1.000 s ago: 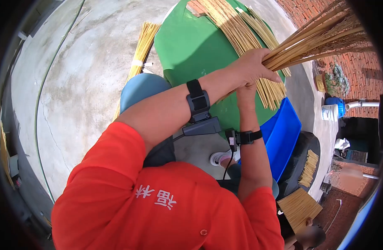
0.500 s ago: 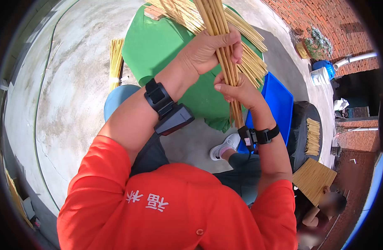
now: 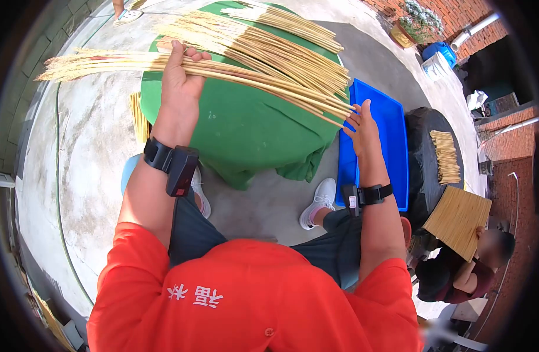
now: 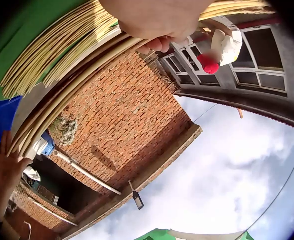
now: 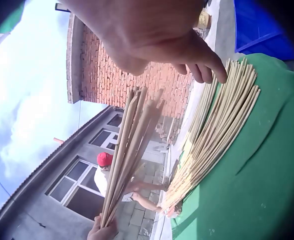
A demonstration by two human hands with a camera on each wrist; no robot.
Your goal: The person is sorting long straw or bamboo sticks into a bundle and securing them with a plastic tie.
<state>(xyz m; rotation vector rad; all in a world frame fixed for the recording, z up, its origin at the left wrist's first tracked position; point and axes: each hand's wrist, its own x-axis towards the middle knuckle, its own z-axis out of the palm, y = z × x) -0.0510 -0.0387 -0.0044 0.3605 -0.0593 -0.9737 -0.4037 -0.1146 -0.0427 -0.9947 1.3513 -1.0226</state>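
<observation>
A bundle of long, thin dry plant stalks [image 3: 114, 61] is held nearly level over the table, its feathery tops to the left and bare ends to the right. My left hand [image 3: 184, 73] grips it from below, thumb raised in front and fingertips curled over. At the bare ends, my right hand [image 3: 365, 135] is spread, palm facing them. In the right wrist view, the stalk ends [image 5: 144, 100] stand a little apart from the right hand's fingers [image 5: 214, 67]. Behind the bundle, more stalks [image 3: 269, 50] lie in rows on the green cloth [image 3: 252, 135].
A blue tray [image 3: 382, 152] lies right of the table, before a round black surface [image 3: 419, 132] with short stalks [image 3: 445, 155]. A person at lower right holds a flat panel of stalks [image 3: 457, 220]. Another bundle [image 3: 138, 117] is on the floor at left.
The bundle has swung from pointing up right, through upright, to nearly level with its tops leftward. My right hand has let go of it and stands spread by the bare ends.
</observation>
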